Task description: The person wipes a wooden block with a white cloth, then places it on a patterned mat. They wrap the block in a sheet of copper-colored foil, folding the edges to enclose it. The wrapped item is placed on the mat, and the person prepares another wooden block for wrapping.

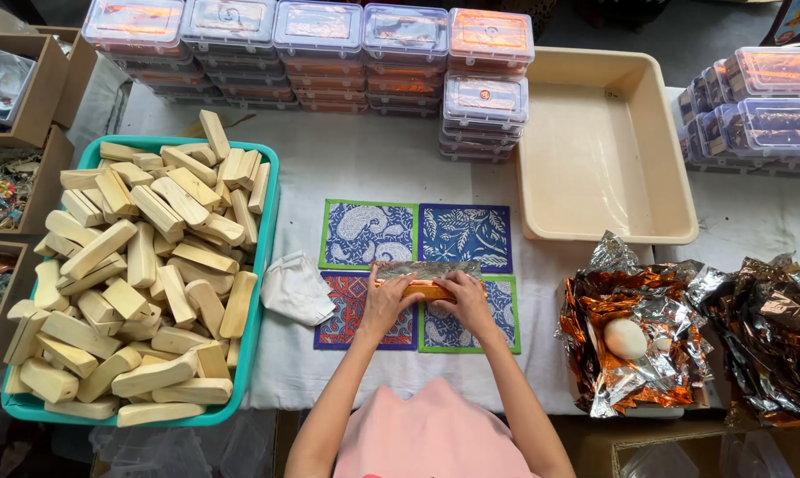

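Centrally, left hand [386, 305] and right hand [464, 299] grasping opposite ends of orange bar [424, 289] over foil sheet [428, 269] on patterned mats [369, 234]. Probably rigid, light; foil thin, crease-prone, best handled at edges.

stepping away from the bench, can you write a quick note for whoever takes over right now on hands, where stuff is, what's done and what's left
Left hand and right hand: both press on one wooden block, rolling it in a foil sheet on the four patterned mats.
Supply: teal tub of bare wooden blocks at left; loose foil pile with a pale egg-shaped lump at right; white cloth beside the mats.
Done: the block lies on the foil, partly covered.
Left: the wrap is not closed. The beige tray holds nothing; stacked lidded boxes sit behind.
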